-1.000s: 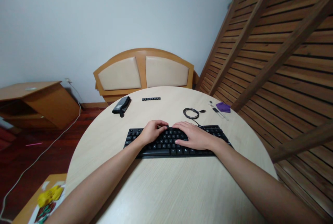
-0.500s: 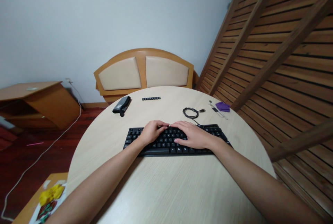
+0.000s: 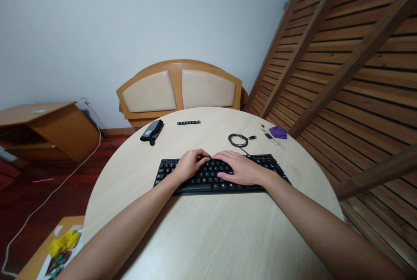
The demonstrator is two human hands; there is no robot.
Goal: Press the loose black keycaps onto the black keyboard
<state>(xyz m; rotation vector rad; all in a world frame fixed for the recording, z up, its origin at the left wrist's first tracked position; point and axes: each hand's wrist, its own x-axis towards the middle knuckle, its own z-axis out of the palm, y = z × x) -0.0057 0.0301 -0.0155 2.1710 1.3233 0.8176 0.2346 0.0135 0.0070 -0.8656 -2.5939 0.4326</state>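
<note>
A black keyboard (image 3: 202, 187) lies across the middle of the round table. My left hand (image 3: 189, 166) is over its left half, thumb and forefinger pinched at the top row on a small dark piece that looks like a keycap (image 3: 209, 157). Fingers stretched out and thumb apart, my right hand (image 3: 239, 169) rests open on the right half, its fingertips close to those of the left. Both hands hide many keys. Behind the keyboard lies its coiled USB cable (image 3: 239, 144). A line of loose black keycaps (image 3: 189, 122) sits near the far edge.
On the table (image 3: 202, 232) are a folded black pouch (image 3: 151, 131) at the back left and a purple cloth (image 3: 278, 132) beside thin metal tools (image 3: 273, 138) at the right. Wooden slats (image 3: 352, 97) lean close on the right. A padded headboard (image 3: 208, 89) stands behind.
A small dark piece now shows between the left fingertips, where a light gap was before. Both hands have otherwise hardly moved, and the view has shifted slightly.
</note>
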